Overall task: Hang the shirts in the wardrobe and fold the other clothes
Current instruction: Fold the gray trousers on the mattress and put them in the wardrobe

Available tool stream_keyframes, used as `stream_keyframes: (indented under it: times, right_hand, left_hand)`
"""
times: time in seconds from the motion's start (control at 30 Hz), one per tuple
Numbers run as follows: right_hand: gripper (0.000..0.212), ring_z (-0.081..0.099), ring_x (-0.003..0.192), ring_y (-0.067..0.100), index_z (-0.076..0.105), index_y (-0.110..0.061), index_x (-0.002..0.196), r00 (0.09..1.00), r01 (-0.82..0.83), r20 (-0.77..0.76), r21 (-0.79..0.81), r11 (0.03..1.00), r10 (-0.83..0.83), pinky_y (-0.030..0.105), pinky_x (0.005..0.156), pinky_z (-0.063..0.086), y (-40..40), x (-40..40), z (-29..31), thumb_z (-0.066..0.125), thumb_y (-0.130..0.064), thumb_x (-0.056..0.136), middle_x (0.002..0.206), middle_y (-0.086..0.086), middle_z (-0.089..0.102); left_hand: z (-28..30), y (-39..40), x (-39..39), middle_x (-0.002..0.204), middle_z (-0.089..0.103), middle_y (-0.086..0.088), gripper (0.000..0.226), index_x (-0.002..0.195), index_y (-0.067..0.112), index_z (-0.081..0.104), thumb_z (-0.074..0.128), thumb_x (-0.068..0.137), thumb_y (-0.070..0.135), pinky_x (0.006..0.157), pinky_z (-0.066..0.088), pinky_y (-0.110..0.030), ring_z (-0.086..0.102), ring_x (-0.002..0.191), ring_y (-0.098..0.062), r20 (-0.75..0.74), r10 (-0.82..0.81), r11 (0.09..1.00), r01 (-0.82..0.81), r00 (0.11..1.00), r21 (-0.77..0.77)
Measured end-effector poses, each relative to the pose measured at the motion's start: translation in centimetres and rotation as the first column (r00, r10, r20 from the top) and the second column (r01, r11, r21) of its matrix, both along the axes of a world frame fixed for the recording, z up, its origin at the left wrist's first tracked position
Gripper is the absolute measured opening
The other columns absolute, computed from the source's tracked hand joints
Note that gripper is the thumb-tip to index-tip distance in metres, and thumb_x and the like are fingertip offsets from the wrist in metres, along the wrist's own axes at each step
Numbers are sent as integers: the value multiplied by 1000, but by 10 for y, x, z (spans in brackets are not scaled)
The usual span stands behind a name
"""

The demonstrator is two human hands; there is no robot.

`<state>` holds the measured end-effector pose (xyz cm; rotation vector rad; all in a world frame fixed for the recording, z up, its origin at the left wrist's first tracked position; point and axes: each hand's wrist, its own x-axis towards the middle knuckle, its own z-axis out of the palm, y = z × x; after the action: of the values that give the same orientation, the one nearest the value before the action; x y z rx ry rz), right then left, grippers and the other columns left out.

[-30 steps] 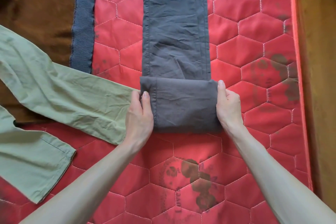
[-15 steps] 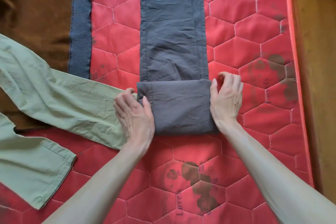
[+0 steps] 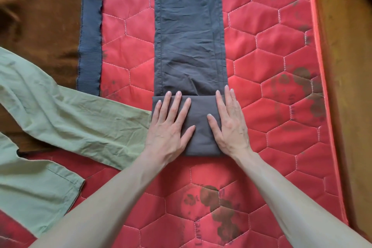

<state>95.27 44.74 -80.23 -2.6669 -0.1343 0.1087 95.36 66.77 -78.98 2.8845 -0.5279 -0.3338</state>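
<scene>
Head view, from above, down onto a red quilted mattress (image 3: 267,50) with hexagon stitching and some dark stains. In the middle, dark grey trousers (image 3: 189,36), laid out long and narrow away from the person, legs one on the other, waistband at the far end. At the near end, a folded part (image 3: 199,127) turned over onto the rest, with its far edge straight across the fabric.

On this folded part, both hands, flat and palm down. Left hand (image 3: 171,125) on the left half, fingers spread and stretched, thumb pointing inward, fingertips near or just past the far edge of the fold; nothing grasped, only pressing or resting on the cloth. Right hand (image 3: 229,123) on the right half, also flat and released, fingers straight and closer together, longest fingertips a little past the fold edge onto the unfolded fabric. Between the two thumbs, a bare strip of the grey cloth. Both forearms bare, coming in from the bottom of the picture.

To the left, light green trousers (image 3: 66,119), unfolded, one leg running diagonally with its hem just beside the left hand and the grey fold, the other leg lower left. Under and behind them, a brown garment (image 3: 40,26) with a ribbed grey-blue hem (image 3: 89,40), lying flat at the upper left. Along the right side, past the edge of the mattress, a brownish surface (image 3: 350,86), blurred.
</scene>
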Motion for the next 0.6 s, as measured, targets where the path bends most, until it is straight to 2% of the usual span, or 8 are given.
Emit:
stream_keyframes:
  times: [0.07, 0.13, 0.23, 0.33, 0.4, 0.47, 0.6]
  right_hand:
    - [66, 9, 161, 19, 20, -11, 165, 1000, 5, -28, -18, 1000, -5, 45, 129, 18, -20, 0, 0, 31, -45, 109, 173, 6, 13]
    - [63, 11, 160, 18, 22, -13, 164, 999, -30, -30, -105, 994, 27, 49, 127, 21, -46, -2, -1, 25, -45, 110, 173, 3, 18]
    - [58, 15, 160, 20, 27, -14, 163, 995, -99, 3, -204, 974, 102, 52, 124, 28, -78, -14, 0, 33, -33, 109, 172, 4, 21]
    - [64, 24, 158, 26, 25, -11, 163, 978, -177, 74, -192, 965, 194, 55, 119, 35, -98, -25, 1, 46, -14, 103, 171, 10, 22]
    - [69, 28, 156, 32, 26, -10, 162, 955, -253, 112, -174, 952, 274, 55, 119, 36, -104, -28, 3, 54, -13, 99, 170, 16, 21]
    - [78, 26, 156, 35, 29, -11, 161, 928, -348, 79, -173, 922, 365, 54, 120, 35, -106, -25, 7, 65, -24, 94, 170, 20, 18]
    - [96, 18, 159, 31, 29, -15, 163, 876, -472, -25, -249, 845, 482, 52, 122, 33, -106, -10, 14, 69, -44, 81, 172, 14, 17]
  left_hand:
    - [4, 12, 5, 174, 9, -6, 70, 165, 22, 20, 35, 105, 53, 128, 15, -50, 1, 161, -29, -14, -88, 996, 88, 996, -27]
    - [7, 34, 11, 173, 15, -6, 65, 164, 18, 25, 38, 103, 34, 128, 19, -48, 5, 161, -28, 3, -196, 978, 196, 981, -71]
    - [12, 69, 18, 172, 18, -9, 85, 161, 9, 30, 41, 78, 12, 127, 22, -49, 11, 160, -29, -1, -272, 951, 268, 962, -151]
    - [14, 88, 19, 172, 16, -12, 93, 163, 8, 24, 44, 72, 3, 125, 25, -50, 14, 160, -29, 26, -342, 938, 343, 939, -47]
    - [15, 92, 19, 172, 12, -13, 97, 164, 9, 20, 50, 72, 6, 125, 23, -50, 12, 160, -30, 14, -398, 917, 398, 917, 9]
    - [17, 95, 22, 173, 9, -14, 101, 164, 10, 18, 53, 70, 18, 126, 21, -51, 10, 160, -31, -12, -436, 900, 436, 900, 9]
    - [20, 96, 27, 172, 9, -19, 116, 164, 7, 20, 68, 64, 41, 125, 20, -54, 9, 160, -35, -61, -486, 873, 488, 872, 16]
